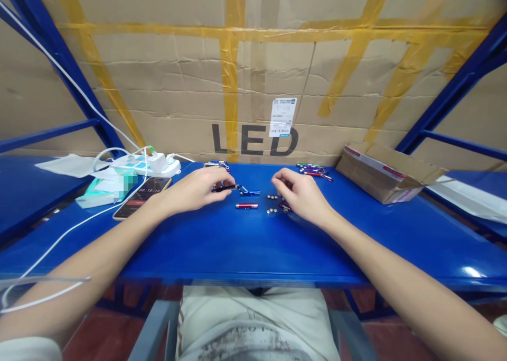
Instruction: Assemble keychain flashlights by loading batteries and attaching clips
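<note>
"Down beneath the camera, what are you seeing?"

"Pale clothing [253, 318] is filling the bottom of my feed, between grey chair arms [156, 324]; just beyond it, the blue table [237, 250] is stretching from side to side."

"And between the hands?"

"I am seeing a red tube [246, 206] lying on the tabletop; small silvery discs [272, 211] are sitting in two groups to its right, near the right hand [291, 189]; a blue tube [250, 193] with a metal clip is lying just behind the red one, near the left fingertips."

"How are the hands doing?"

"The left hand [206, 185] is curling its thumb and fingers around a slim dark piece [224, 188]; the right hand is bending its fingers in toward its thumb, above a dark red piece [284, 206], and I cannot tell whether it is gripping anything."

"Farther off?"

"A phone [140, 198] is showing 00:15:10 beside the left forearm; a power strip [168, 166] is lying behind it; more coloured tubes [315, 172] are lying beyond the hands; an open carton [370, 177] is standing to the right; behind everything, a taped cardboard wall [178, 86] is displaying the letters LED."
</note>
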Demonstrator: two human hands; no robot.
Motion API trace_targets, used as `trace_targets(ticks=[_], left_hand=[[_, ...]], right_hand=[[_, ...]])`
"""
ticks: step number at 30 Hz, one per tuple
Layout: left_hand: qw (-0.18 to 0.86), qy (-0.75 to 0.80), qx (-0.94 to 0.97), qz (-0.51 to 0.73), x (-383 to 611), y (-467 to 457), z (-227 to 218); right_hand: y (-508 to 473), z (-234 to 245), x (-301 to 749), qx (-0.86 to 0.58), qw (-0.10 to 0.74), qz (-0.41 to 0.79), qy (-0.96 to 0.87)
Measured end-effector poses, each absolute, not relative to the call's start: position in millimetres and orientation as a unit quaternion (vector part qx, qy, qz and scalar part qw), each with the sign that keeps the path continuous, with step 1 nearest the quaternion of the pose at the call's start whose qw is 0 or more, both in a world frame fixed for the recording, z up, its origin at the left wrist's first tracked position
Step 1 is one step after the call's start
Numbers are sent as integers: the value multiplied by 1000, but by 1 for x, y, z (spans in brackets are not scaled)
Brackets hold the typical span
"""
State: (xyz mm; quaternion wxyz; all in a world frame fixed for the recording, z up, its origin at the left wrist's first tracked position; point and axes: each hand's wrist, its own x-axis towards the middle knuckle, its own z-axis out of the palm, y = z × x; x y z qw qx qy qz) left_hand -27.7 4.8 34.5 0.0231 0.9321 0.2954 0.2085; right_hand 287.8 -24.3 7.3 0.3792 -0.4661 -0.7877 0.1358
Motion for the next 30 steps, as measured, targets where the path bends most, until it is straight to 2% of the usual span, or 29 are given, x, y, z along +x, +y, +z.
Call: trace_targets(ticks=[15, 20, 27, 30], left_hand=[[261, 244, 910, 211, 4, -23, 25], [298, 224, 905, 204, 18, -34, 14], [313, 171, 916, 184, 29, -48, 5], [298, 165, 925, 166, 31, -52, 3]], right_hand=[[-21, 9, 288, -483, 372, 93, -787], [-20, 7, 288, -491, 360, 102, -787], [-23, 8, 284, -437, 353, 200, -803], [-27, 10, 282, -414, 345, 301, -787]])
